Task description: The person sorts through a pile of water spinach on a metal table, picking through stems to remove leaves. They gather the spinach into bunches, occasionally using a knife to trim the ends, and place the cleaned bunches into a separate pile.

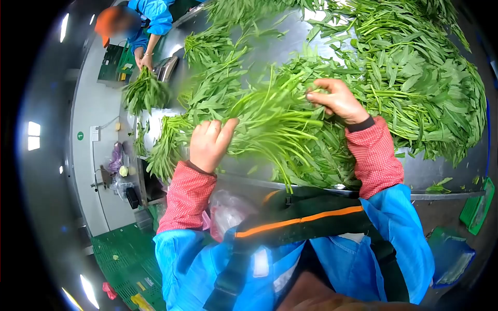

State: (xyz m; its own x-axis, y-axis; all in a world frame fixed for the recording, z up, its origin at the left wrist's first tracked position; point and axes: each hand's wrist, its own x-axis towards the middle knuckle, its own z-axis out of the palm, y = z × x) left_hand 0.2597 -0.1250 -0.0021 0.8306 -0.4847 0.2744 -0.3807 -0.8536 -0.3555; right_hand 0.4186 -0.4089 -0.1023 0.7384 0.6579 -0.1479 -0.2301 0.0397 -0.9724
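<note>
A loose bunch of water spinach [275, 122] lies between my hands over the metal table, its pale stems fanned to the right. My left hand [210, 145] is closed around the bunch's left side, fingers curled over the leaves. On the other side, my right hand [338, 101] has thumb and fingers pinched at some greens near the stem ends; exactly how many stalks it grips is hard to see. More loose water spinach [332, 150] lies under the right wrist.
A big heap of water spinach [415, 93] covers the table's right side. Bunches [168, 140] lie at the left. A co-worker in an orange cap [106, 23] holds a bunch [145, 93] at the far left. A green crate [477, 207] and a blue crate [451, 259] stand at right.
</note>
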